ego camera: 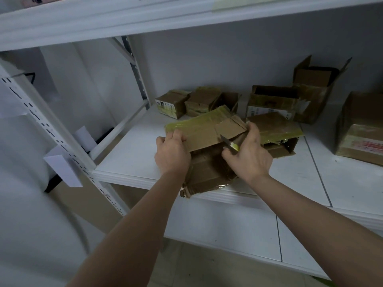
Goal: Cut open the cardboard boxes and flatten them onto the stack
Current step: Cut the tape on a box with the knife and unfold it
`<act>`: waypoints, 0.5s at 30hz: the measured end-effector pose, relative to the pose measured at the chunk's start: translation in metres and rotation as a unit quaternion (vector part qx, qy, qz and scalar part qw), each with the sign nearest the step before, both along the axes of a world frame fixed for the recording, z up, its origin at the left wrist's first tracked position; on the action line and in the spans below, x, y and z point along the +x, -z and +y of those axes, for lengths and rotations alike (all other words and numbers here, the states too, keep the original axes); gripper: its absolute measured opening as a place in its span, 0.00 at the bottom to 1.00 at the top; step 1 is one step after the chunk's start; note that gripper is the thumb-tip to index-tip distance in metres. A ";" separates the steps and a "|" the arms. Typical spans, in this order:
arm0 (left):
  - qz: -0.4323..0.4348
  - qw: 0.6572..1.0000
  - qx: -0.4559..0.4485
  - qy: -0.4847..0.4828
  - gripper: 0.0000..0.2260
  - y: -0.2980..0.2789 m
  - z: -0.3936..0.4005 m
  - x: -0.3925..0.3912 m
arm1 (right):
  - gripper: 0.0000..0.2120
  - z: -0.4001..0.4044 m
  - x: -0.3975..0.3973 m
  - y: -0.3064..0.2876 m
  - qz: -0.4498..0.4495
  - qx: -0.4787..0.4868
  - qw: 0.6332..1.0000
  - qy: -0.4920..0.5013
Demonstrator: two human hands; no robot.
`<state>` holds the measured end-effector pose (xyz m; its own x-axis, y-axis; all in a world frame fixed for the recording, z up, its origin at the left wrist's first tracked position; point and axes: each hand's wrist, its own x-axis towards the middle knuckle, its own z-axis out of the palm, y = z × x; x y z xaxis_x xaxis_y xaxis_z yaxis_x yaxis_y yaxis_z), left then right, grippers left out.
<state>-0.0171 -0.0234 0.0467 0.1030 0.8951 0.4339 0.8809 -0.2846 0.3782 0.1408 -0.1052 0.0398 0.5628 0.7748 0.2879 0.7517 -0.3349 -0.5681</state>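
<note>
While both arms reach over the white shelf (132, 162), I see the left hand (172, 154) gripping the left edge of a flattened cardboard piece (203, 131), fingers curled over its top near the yellow-green tape (186, 124) that runs along its far edge. Piece is held tilted, raised off the shelf, flaps at its right end torn and bent. Right hand (248, 156) is wrapped round a knife (229, 142), grip yellow-green, short blade pointing up-left and touching the underside edge of the held piece; same hand's fingers also pinch the right end of that cardboard. Under both hands lies the stack (207, 172) of flattened cardboard, its near corner hanging over the shelf's front lip, clear tape on that corner. Just right of the right hand sits another taped box (275, 129), crushed, top slanted, partly opened below. Behind, against the back wall: a small labelled box (170, 105) at left, a taped crumpled box (203, 100) touching it, then an open box (271, 102) with a white label, then a tall open box (317, 88) with flaps standing up. Far right, a larger closed box (362, 129) with red print on its tape, well apart from the hands. Left of the shelf, a slotted white upright (51, 131) carries paper tags (64, 170). A lower shelf board (228, 230) shows beneath the arms. Can't tell whether the blade is cutting tape or only resting there.
</note>
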 end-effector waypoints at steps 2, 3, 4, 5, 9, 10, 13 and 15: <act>0.010 1.000 0.000 0.016 0.12 -0.002 0.006 -0.008 | 0.39 -0.003 0.000 -0.001 0.000 0.011 1.000 -0.016; 0.015 1.000 -0.001 0.025 0.12 -0.003 0.008 -0.013 | 0.37 -0.006 0.002 -0.002 -0.010 0.017 1.000 -0.021; 0.023 0.999 -0.001 0.033 0.13 -0.006 0.011 -0.019 | 0.35 -0.008 0.004 -0.003 -0.022 0.024 0.999 -0.027; 0.036 0.999 0.002 0.036 0.15 -0.008 0.013 -0.025 | 0.32 -0.009 0.006 -0.005 -0.030 0.030 0.999 -0.034; 0.034 0.997 0.061 -0.032 0.26 -0.016 0.014 -0.039 | 0.27 -0.014 0.009 -0.011 -0.003 0.061 0.993 -0.099; -0.012 0.995 0.070 -0.063 0.29 -0.017 0.013 -0.039 | 0.26 -0.015 0.008 -0.012 0.008 0.068 0.990 -0.121; -0.154 0.979 0.038 -0.130 0.34 -0.010 0.014 -0.036 | 0.24 -0.021 0.000 -0.013 0.030 0.068 0.980 -0.183; -0.171 0.973 0.004 -0.151 0.40 0.001 0.013 -0.031 | 0.23 -0.024 -0.005 -0.015 0.040 0.058 0.975 -0.212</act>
